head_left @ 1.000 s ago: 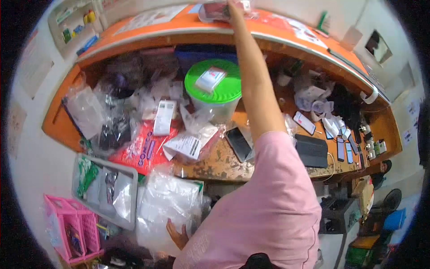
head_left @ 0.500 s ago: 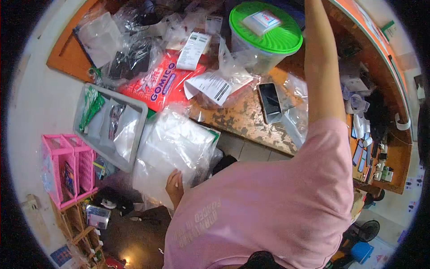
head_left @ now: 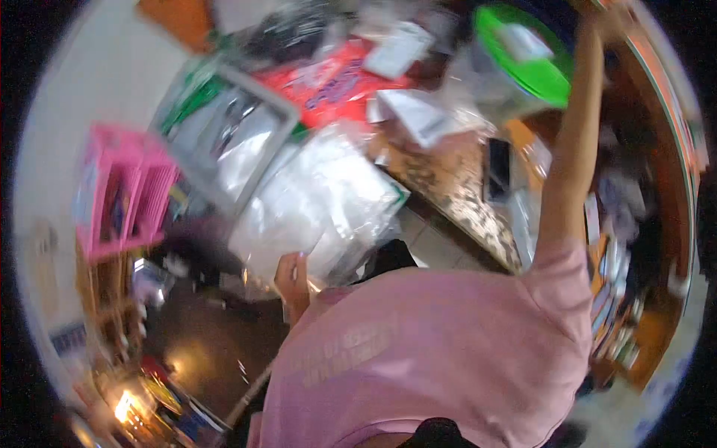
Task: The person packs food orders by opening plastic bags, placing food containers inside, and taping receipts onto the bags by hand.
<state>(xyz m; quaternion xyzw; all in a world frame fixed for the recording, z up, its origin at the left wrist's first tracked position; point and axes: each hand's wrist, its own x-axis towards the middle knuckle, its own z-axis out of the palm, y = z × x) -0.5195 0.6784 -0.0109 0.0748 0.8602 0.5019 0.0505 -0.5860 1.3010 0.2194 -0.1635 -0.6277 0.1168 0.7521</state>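
My left hand [head_left: 292, 275] is at the lower edge of a stack of clear plastic bags [head_left: 314, 201], its fingers bent around that edge. The bags lie partly over my lap, beside the table's edge. Stretched far up to the upper right, my right hand [head_left: 614, 26] is smeared by motion, so its fingers cannot be made out. Nearest to that arm stands a clear tub with a green lid [head_left: 519, 56]. A dark phone [head_left: 497, 170] lies on the worn wooden table [head_left: 441, 168], left of my right forearm.
A grey tray [head_left: 261, 93] with plastic packets sits left of the bags. Farther left is a pink basket [head_left: 127, 194]. A red printed bag [head_left: 321, 97], a folded white paper [head_left: 422, 116] and crumpled plastic cover the table's far part.
The whole view has shifted and blurred, with the table things now farther right. My right hand has come into view at the top. The fingers of my left hand look more bent.
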